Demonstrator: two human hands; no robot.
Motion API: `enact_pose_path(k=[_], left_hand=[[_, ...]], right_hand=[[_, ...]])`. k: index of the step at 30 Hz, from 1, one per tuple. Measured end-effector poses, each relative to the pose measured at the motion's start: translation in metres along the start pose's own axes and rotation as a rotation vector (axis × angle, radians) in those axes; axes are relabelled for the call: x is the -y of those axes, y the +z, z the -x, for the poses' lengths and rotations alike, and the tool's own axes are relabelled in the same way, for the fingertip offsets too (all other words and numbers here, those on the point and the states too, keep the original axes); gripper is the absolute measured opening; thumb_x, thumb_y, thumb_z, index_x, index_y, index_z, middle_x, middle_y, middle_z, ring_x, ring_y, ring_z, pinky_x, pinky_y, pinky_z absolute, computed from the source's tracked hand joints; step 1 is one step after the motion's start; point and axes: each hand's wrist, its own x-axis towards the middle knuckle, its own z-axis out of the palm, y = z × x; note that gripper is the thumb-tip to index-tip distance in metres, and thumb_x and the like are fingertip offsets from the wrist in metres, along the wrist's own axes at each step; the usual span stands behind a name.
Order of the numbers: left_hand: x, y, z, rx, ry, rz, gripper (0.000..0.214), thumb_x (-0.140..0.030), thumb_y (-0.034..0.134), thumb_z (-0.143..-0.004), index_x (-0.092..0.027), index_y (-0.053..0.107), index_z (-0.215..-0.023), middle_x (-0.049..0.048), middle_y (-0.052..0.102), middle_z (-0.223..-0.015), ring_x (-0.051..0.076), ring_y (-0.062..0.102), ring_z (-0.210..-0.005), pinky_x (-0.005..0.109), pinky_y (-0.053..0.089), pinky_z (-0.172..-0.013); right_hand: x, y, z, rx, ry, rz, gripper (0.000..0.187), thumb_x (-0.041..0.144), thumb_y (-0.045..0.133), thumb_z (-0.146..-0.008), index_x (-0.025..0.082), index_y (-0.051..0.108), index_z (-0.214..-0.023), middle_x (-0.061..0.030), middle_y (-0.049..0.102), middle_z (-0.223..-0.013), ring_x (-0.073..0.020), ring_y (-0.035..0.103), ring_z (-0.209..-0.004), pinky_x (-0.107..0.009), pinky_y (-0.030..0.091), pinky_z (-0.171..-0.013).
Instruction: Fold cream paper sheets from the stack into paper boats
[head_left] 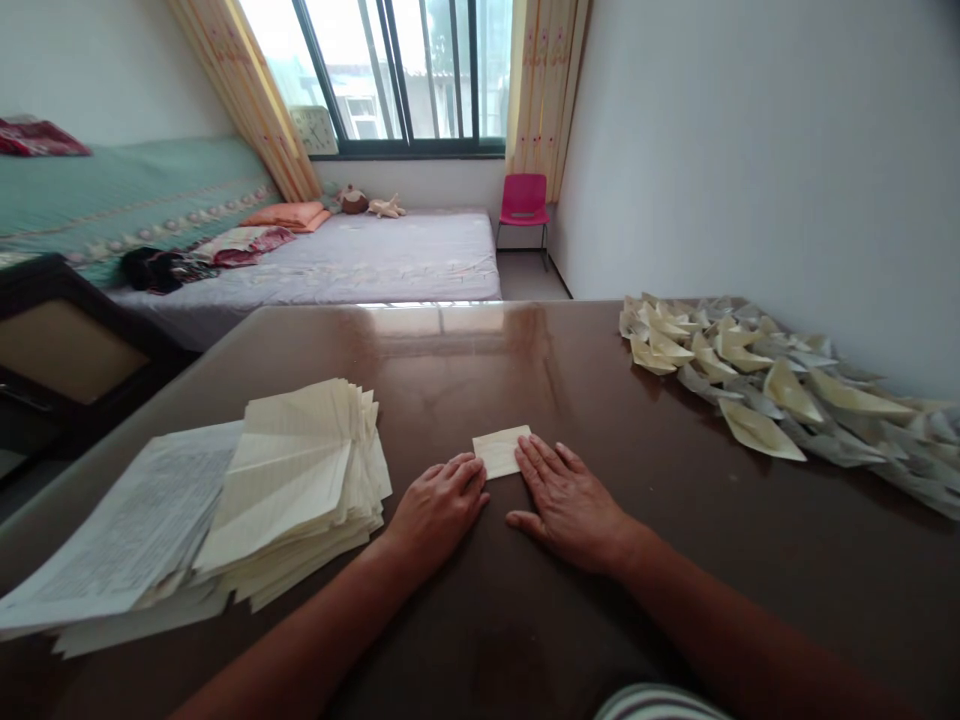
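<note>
A small folded piece of cream paper [501, 453] lies flat on the brown table [480, 380], in front of me. My right hand [566, 498] rests palm down, its fingertips over the paper's right edge and its thumb spread to the left. At the paper's lower left corner is my left hand [442, 500], its fingers lying flat and bent a little, the fingertips touching the corner. Neither hand grasps anything. To the left sits a stack of lined cream sheets [292, 480], the top one creased.
Printed white sheets [135, 520] lie left of the stack, partly under it. Many folded paper boats [757, 415] are heaped along the table's right side by the wall. Beyond the table stand a bed [420, 250] and a pink chair [524, 200]. A dark wooden cabinet [67, 350] is at left.
</note>
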Motion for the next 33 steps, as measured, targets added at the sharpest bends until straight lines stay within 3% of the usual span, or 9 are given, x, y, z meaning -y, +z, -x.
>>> enact_pose_path(k=[4, 6, 10, 16, 18, 21, 25, 29, 33], left_hand=[[0.005, 0.004, -0.003, -0.076, -0.018, 0.045, 0.025, -0.029, 0.047, -0.095, -0.020, 0.066, -0.108, 0.0060, 0.065, -0.114, 0.021, 0.057, -0.112, 0.035, 0.048, -0.095], [0.009, 0.007, -0.005, -0.120, -0.077, 0.056, 0.029, -0.034, 0.048, -0.094, -0.021, 0.063, -0.115, 0.0073, 0.062, -0.121, 0.023, 0.053, -0.118, 0.038, 0.045, -0.100], [0.011, 0.009, -0.007, -0.088, -0.175, 0.058, 0.054, -0.041, 0.053, -0.090, -0.020, 0.042, -0.139, 0.0103, 0.058, -0.128, 0.027, 0.049, -0.123, 0.045, 0.040, -0.103], [0.009, 0.008, -0.007, -0.084, -0.170, 0.253, 0.063, -0.030, 0.051, -0.092, -0.024, 0.022, -0.148, 0.0099, 0.048, -0.137, 0.023, 0.047, -0.126, 0.040, 0.040, -0.106], [0.010, 0.008, -0.007, -0.099, -0.221, 0.318, 0.068, -0.027, 0.051, -0.091, -0.025, 0.017, -0.149, 0.0108, 0.042, -0.140, 0.023, 0.047, -0.126, 0.039, 0.043, -0.104], [0.012, 0.010, -0.006, -0.113, -0.277, 0.405, 0.072, -0.024, 0.053, -0.089, -0.027, 0.014, -0.149, 0.0104, 0.040, -0.141, 0.021, 0.053, -0.121, 0.037, 0.047, -0.101], [0.014, 0.008, -0.007, -0.131, -0.244, 0.471, 0.067, -0.024, 0.055, -0.089, -0.026, 0.022, -0.147, 0.0089, 0.049, -0.132, 0.019, 0.056, -0.113, 0.037, 0.048, -0.099], [0.014, 0.003, -0.008, -0.173, -0.153, 0.437, 0.054, -0.028, 0.055, -0.090, -0.024, 0.037, -0.141, 0.0072, 0.058, -0.122, 0.020, 0.053, -0.115, 0.036, 0.046, -0.100], [0.013, 0.001, -0.008, -0.192, -0.042, 0.458, 0.035, -0.025, 0.051, -0.093, -0.026, 0.057, -0.127, 0.0048, 0.064, -0.104, 0.016, 0.059, -0.100, 0.030, 0.051, -0.091]], right_hand=[[-0.011, 0.002, -0.011, -0.066, 0.076, 0.023, 0.061, 0.049, 0.030, -0.097, 0.012, 0.036, -0.145, -0.0147, 0.032, -0.152, -0.0287, 0.027, -0.141, -0.051, 0.019, -0.113], [-0.019, 0.005, -0.018, -0.122, 0.087, 0.017, 0.056, 0.043, 0.029, -0.098, 0.015, 0.037, -0.145, -0.0130, 0.032, -0.152, -0.0279, 0.028, -0.140, -0.050, 0.021, -0.112], [-0.030, 0.014, -0.027, -0.226, 0.081, -0.041, 0.060, 0.043, 0.032, -0.097, 0.014, 0.028, -0.149, -0.0146, 0.035, -0.151, -0.0275, 0.030, -0.138, -0.046, 0.025, -0.111], [-0.038, 0.013, -0.030, -0.360, 0.089, -0.309, 0.075, 0.038, 0.051, -0.088, 0.020, 0.017, -0.152, -0.0126, 0.054, -0.132, -0.0275, 0.046, -0.122, -0.044, 0.039, -0.099], [-0.038, 0.008, -0.031, -0.374, 0.110, -0.392, 0.065, 0.034, 0.051, -0.088, 0.023, 0.030, -0.148, -0.0106, 0.062, -0.118, -0.0263, 0.052, -0.113, -0.043, 0.042, -0.096], [-0.040, 0.003, -0.030, -0.400, 0.115, -0.570, 0.040, 0.033, 0.047, -0.090, 0.024, 0.058, -0.128, -0.0075, 0.066, -0.107, -0.0212, 0.058, -0.095, -0.037, 0.048, -0.088], [-0.041, 0.003, -0.031, -0.406, 0.187, -0.832, 0.037, 0.039, 0.049, -0.090, 0.021, 0.064, -0.118, -0.0036, 0.066, -0.092, -0.0130, 0.055, -0.067, -0.027, 0.050, -0.066], [-0.040, 0.003, -0.033, -0.420, 0.207, -0.936, 0.037, 0.040, 0.053, -0.088, 0.020, 0.064, -0.117, -0.0026, 0.065, -0.087, -0.0118, 0.053, -0.066, -0.024, 0.047, -0.062], [-0.035, -0.002, -0.032, -0.413, 0.208, -1.054, 0.049, 0.042, 0.054, -0.087, 0.017, 0.053, -0.130, -0.0001, 0.061, -0.081, -0.0099, 0.050, -0.061, -0.021, 0.044, -0.057]])
